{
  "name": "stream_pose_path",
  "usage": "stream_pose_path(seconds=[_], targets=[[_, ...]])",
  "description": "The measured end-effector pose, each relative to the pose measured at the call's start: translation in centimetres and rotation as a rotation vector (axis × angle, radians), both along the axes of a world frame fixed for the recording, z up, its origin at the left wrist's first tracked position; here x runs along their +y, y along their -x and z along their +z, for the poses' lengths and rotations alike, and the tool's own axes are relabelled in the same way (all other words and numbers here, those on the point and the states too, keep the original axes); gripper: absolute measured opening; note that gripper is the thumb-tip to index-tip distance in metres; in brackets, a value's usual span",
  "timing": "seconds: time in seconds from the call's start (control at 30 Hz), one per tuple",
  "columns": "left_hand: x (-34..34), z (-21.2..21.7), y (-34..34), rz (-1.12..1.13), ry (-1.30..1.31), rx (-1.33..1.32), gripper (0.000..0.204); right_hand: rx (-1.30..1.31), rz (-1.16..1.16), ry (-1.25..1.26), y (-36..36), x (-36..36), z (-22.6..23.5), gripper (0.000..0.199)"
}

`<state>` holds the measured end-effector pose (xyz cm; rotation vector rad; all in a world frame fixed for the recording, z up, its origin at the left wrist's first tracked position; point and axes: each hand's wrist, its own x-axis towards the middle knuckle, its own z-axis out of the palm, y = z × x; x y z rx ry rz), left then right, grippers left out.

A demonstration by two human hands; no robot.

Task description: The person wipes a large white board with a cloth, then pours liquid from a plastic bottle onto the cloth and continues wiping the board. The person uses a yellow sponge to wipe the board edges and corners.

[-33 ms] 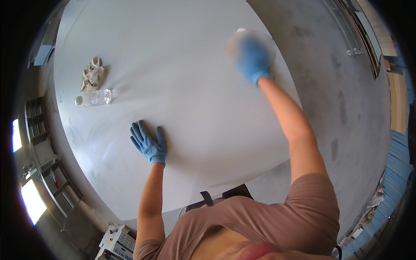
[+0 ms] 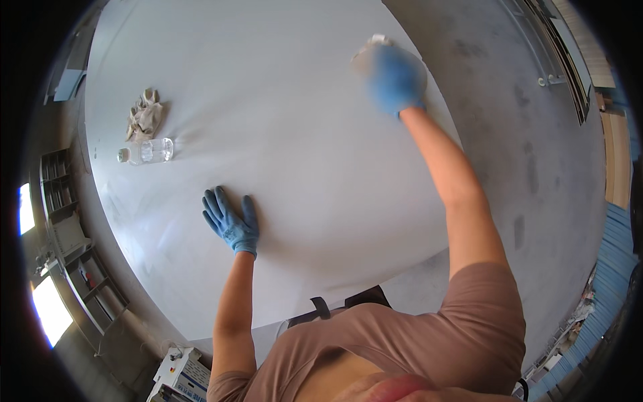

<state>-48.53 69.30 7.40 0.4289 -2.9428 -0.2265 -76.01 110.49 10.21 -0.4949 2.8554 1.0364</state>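
My left hand [image 2: 232,220], in a blue work glove, lies flat on the large pale grey panel [image 2: 288,134] with its fingers spread and nothing in them. Far out by the panel's right edge, my right hand [image 2: 395,80], also in a blue glove, is smeared by motion. It has hold of a whitish cloth [image 2: 365,53] against the surface; part of the cloth shows past the fingers, and the rest is hidden. On the left lies a clear plastic bottle [image 2: 151,151] on its side, with liquid in it. Just beyond the bottle is a crumpled beige cloth or glove [image 2: 145,114].
Grey stained floor [image 2: 516,161] runs along the panel's right side. Shelving [image 2: 84,268] stands at the left, with a white box-like thing [image 2: 181,375] at the near left. Blue ribbed sheets [image 2: 613,248] and boards [image 2: 613,157] are at the far right.
My right hand has shifted slightly away from me with the cloth, and more of the cloth's far edge shows. My left hand stays where it was.
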Motion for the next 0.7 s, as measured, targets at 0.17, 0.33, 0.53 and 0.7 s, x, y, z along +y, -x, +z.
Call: stream_pose_path(seconds=[0.17,0.33,0.53,0.7], targets=[[-0.3,0.1,0.1,-0.008,0.001,0.018,0.08,0.461,-0.008,0.755,4.8,2.8,-3.9,0.055],[-0.1,0.1,0.0,-0.012,-0.004,0.021,0.08,0.271,-0.064,1.032,-7.7,-0.7,-0.9,0.031],[-0.1,0.2,0.2,-0.003,-0.012,0.013,0.08,0.11,-0.061,0.994,-13.2,-1.8,-0.7,0.05],[0.1,-0.2,-0.1,-0.006,0.018,0.048,0.075,0.446,-0.005,0.779,1.3,3.9,-4.4,0.051]])
